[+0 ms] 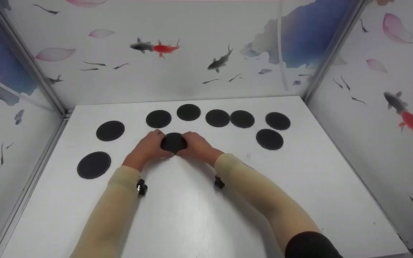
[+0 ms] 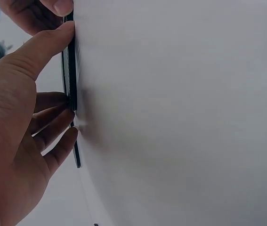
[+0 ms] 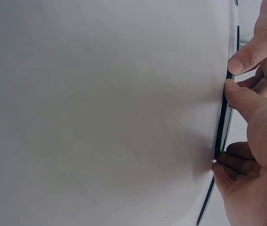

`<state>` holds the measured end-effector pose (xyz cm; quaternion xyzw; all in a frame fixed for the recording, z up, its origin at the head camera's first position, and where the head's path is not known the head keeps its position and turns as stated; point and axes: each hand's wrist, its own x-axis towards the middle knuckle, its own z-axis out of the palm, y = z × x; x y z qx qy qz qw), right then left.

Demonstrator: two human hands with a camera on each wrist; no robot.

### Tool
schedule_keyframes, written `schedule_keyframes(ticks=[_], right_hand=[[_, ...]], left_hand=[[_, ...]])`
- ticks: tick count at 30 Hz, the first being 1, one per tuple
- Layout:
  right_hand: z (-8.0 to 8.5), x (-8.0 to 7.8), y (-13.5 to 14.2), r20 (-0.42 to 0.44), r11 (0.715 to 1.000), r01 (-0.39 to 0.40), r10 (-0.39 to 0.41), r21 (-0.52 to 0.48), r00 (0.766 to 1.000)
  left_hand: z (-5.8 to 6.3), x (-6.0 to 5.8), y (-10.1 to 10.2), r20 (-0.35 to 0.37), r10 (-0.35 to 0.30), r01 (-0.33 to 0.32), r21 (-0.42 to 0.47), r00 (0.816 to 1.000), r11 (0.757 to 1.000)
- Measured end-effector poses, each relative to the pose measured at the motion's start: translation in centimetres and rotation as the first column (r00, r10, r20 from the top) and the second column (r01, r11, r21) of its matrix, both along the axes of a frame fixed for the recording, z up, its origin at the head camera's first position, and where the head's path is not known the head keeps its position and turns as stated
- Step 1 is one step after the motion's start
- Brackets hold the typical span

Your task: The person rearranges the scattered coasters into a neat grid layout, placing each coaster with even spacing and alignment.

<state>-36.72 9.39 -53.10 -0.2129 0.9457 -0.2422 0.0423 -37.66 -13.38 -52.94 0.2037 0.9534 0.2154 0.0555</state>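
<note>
Disc (image 1: 174, 144), black: left hand (image 1: 151, 145) and right hand (image 1: 198, 146) pinched it from opposite sides. Eight further discs (image 1: 110, 130) lay on the table (image 1: 177, 215). Right sleeve (image 1: 267, 188) bore a mark (image 1: 248, 165), perhaps lettering.

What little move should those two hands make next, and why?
Perhaps lift the black disc gently, keeping it level: the left hand and the right hand grip it from opposite sides, and nothing appears to lie on top.
</note>
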Motion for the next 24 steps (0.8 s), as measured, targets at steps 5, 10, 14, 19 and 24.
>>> schedule_keyframes(ticks=[5,10,14,19,24], right_hand=[[-0.04,0.01,0.07,-0.007,1.0,-0.006,0.006,0.002,1.0],[-0.13,0.08,0.15,-0.007,1.0,0.004,-0.004,-0.007,1.0],[-0.26,0.15,0.16,0.005,1.0,0.014,-0.014,-0.007,1.0],[-0.52,-0.01,0.08,0.013,1.0,0.018,-0.018,-0.006,1.0],[-0.74,-0.24,0.03,0.003,1.0,0.029,-0.029,0.004,1.0]], left_hand=[[0.11,0.1,0.07,0.008,0.008,-0.008,-0.001,1.0,1.0],[0.03,-0.03,0.2,0.012,0.0,0.0,-0.003,1.0,1.0],[-0.01,0.06,0.13,0.017,-0.004,0.004,-0.001,1.0,1.0],[-0.05,0.22,0.06,0.015,-0.008,0.008,0.003,1.0,1.0],[-0.21,-0.02,-0.02,0.012,-0.016,0.016,0.005,1.0,1.0]])
